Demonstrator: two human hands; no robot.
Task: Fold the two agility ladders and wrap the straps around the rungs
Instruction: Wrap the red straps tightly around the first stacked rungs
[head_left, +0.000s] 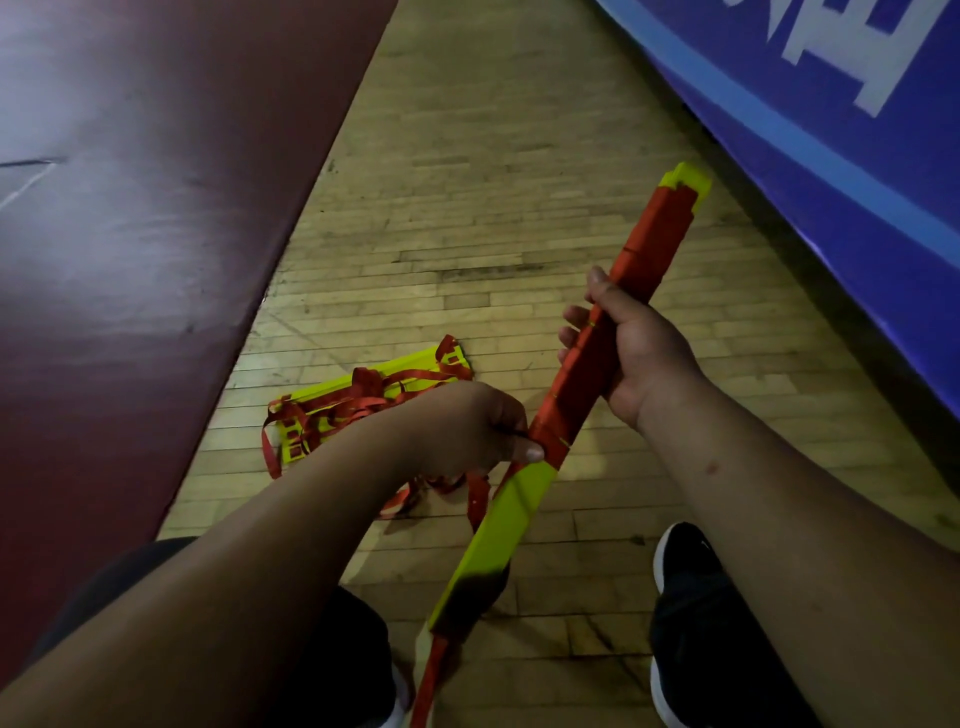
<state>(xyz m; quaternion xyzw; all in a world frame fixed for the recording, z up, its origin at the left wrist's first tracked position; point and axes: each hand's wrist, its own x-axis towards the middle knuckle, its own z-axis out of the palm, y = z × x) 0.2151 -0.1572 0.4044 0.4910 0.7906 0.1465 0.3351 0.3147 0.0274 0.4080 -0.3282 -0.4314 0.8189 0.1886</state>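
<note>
Far to my left lies a dark maroon mat (130, 234), its edge running along the wooden floor (467, 182). On the floor just beside it sits the second agility ladder (374, 395), its yellow rungs stacked flat with loose red webbing tangled over them. My left hand (467, 426) is in front of it, fingers curled, thumb pinching the red strap (623, 270) against the bundle of rungs (511, 519) that I hold slanted off the floor. The strap is wound around the bundle's upper and middle part; the lower part is bare yellow, and a strap tail hangs near my feet. My right hand (634, 348) grips the wrapped middle, higher up, apart from the left. My black shoe (696, 597) stands below. A blue banner (831, 156) lines the right.
</note>
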